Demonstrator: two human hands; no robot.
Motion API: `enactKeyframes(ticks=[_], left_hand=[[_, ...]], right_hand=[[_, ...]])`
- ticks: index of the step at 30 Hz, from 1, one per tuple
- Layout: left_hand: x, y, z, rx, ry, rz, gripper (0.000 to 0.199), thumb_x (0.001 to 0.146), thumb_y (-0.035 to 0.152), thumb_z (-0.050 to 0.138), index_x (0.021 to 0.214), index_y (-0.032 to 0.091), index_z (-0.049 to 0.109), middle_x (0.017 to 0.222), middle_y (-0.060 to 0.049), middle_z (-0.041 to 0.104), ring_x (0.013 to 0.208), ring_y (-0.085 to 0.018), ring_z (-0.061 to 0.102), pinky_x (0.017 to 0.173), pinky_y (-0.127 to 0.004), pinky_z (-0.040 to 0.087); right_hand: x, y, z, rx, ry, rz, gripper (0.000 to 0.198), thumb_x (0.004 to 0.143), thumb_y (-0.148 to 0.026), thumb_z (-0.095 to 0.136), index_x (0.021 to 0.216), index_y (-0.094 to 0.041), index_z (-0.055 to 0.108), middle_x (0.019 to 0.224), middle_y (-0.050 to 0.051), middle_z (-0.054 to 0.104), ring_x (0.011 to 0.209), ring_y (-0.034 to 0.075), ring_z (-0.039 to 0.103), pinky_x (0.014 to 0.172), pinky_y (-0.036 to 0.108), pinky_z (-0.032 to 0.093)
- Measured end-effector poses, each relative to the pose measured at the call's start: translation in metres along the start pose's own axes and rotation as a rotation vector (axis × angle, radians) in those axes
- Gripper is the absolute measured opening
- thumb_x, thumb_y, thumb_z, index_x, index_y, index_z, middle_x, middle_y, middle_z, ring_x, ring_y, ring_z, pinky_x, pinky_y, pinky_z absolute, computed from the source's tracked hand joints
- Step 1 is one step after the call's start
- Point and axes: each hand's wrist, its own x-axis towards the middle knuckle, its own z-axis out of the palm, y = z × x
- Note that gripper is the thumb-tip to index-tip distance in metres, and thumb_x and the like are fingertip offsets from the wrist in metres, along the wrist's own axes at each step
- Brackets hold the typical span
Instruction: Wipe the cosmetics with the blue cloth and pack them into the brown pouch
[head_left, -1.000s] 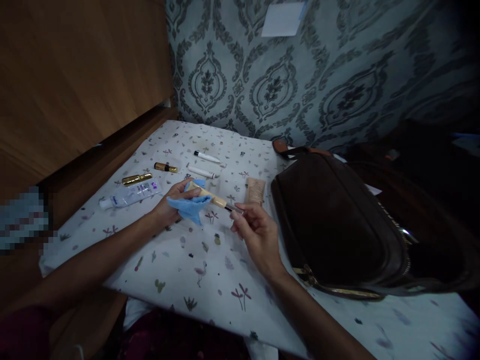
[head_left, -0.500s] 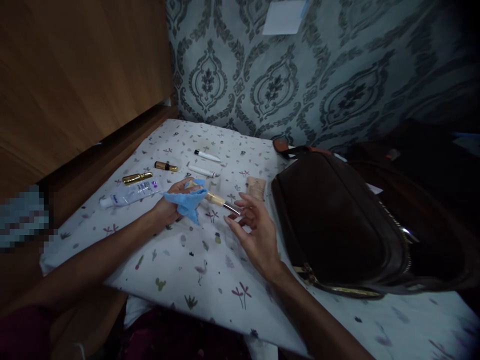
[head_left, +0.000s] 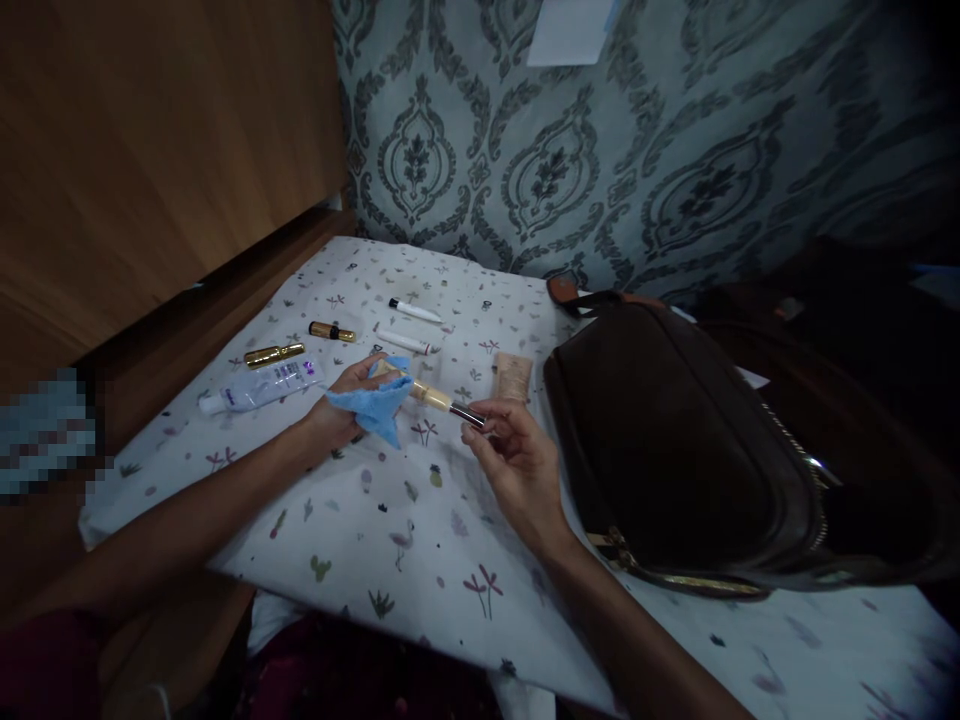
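My left hand (head_left: 346, 400) is closed around a blue cloth (head_left: 377, 408) and the far end of a slim cosmetic tube (head_left: 430, 396) with a beige body and a dark shiny cap. The cloth wraps part of the tube and hides that end. With thumb and fingers, my right hand (head_left: 521, 460) pinches the cap end of the same tube. Just behind my right hand lies a beige squeeze tube (head_left: 513, 377). Left of my left hand, a clear bottle with a white cap (head_left: 262, 387) rests on its side.
Two gold cosmetic tubes (head_left: 274, 355) and two white pens (head_left: 415, 311) lie farther back on the patterned cloth (head_left: 405, 590). A dark brown bag (head_left: 667, 440) takes up the right side. Wooden furniture (head_left: 165, 150) borders the left, a patterned wall (head_left: 480, 130) the back.
My right hand's fingers have closed onto the tube's cap; they were loosely spread around it before. The left hand stays nearly in place with the cloth.
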Motion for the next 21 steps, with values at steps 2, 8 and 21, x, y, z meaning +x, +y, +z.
enactKeyframes(ticks=[2, 8, 21], left_hand=[[-0.0001, 0.0002, -0.0010, 0.035, 0.006, 0.042, 0.041, 0.059, 0.024, 0.089, 0.090, 0.019, 0.062, 0.069, 0.003, 0.063, 0.052, -0.011, 0.059, 0.049, -0.021, 0.048], [-0.0006, 0.0000, -0.0038, 0.138, -0.070, 0.052, 0.048, 0.056, 0.036, 0.092, 0.088, 0.018, 0.062, 0.066, 0.004, 0.060, 0.049, -0.010, 0.057, 0.046, -0.020, 0.044], [0.0019, -0.0029, -0.0085, 0.135, -0.083, 0.100, 0.040, 0.063, 0.034, 0.090, 0.088, 0.019, 0.062, 0.066, 0.004, 0.059, 0.051, -0.010, 0.057, 0.049, -0.020, 0.045]], right_hand=[[-0.0001, -0.0013, 0.0001, 0.004, 0.004, 0.000, 0.016, 0.082, -0.030, 0.068, 0.097, -0.024, 0.065, 0.080, 0.000, 0.058, 0.074, 0.016, 0.056, 0.062, 0.028, 0.045], [-0.0012, -0.0047, -0.0035, -0.035, -0.097, 0.101, 0.037, 0.093, -0.054, 0.055, 0.076, -0.021, 0.058, 0.058, -0.002, 0.054, 0.052, 0.013, 0.050, 0.051, 0.026, 0.040], [-0.0002, -0.0002, -0.0015, -0.032, -0.094, 0.097, 0.026, 0.088, -0.048, 0.062, 0.091, -0.022, 0.060, 0.065, -0.005, 0.047, 0.054, 0.012, 0.047, 0.051, 0.026, 0.039]])
